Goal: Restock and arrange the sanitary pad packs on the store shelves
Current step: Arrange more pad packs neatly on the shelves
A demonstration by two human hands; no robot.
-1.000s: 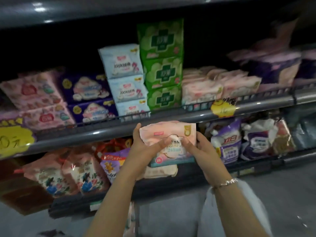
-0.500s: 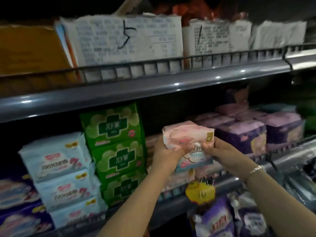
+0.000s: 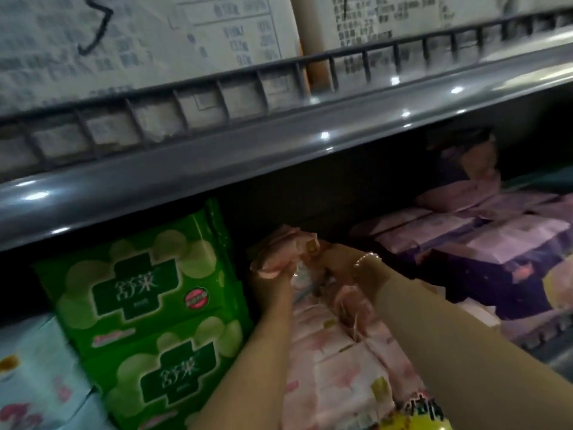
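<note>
Now both hands, left hand (image 3: pixel 269 282) & right hand (image 3: pixel 339 263), are gripping the pink pad pack (image 3: pixel 279 252), placing it atop pink stack (image 3: pixel 335 367) beside green packs (image 3: pixel 145 293). Next: prob. seating it level, then letting go.

- Upper green pack (image 3: pixel 145 274): white "舒莱" on a dark green cross; red round badge beside it, text too small to read.
- Lower green pack (image 3: pixel 173 377): same "舒莱" on a dark green cross.
- Left cardboard box (image 3: pixel 139 41) on the top shelf: black hand-drawn mark like a "5"; printed table of figures too blurred to read.
- Right cardboard box (image 3: pixel 387 23): printed lines, unreadable.
- Yellow price tag (image 3: pixel 418 417) at the bottom edge: black handwritten characters, cut off, illegible.
- Pink and purple packs: no readable print.
</note>
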